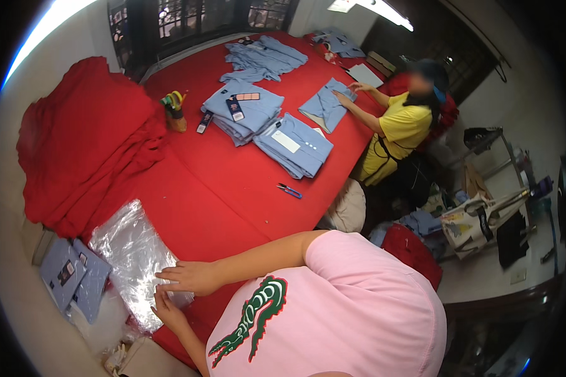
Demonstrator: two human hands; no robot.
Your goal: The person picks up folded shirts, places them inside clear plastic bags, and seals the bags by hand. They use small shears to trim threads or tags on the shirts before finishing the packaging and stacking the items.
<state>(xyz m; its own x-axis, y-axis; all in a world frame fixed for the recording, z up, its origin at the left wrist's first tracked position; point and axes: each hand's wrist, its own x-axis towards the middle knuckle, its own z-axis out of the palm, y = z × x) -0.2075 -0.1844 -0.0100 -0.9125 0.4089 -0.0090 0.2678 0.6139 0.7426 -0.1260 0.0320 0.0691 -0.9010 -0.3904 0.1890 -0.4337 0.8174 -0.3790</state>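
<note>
A stack of clear, shiny plastic bags (129, 245) lies at the near left corner of the red-covered table. My right hand (188, 278) rests on the stack near its right edge, fingers stretched out flat toward the left. Just below it, my left hand (165, 309) touches the same plastic, its fingers apart. Both hands are open, and neither has anything visibly gripped. Folded blue shirts (63, 271) with dark tags lie left of the bags, some of them overlapping.
Red cloth (88, 144) is heaped at left, beside a cup of tools (176, 116). Folded blue shirts (242, 103) are stacked mid-table; blue thread snips (289, 191) lie nearer. Across the table, a person in yellow (399, 125) handles a blue shirt (327, 103). A cluttered rack (484, 213) stands right.
</note>
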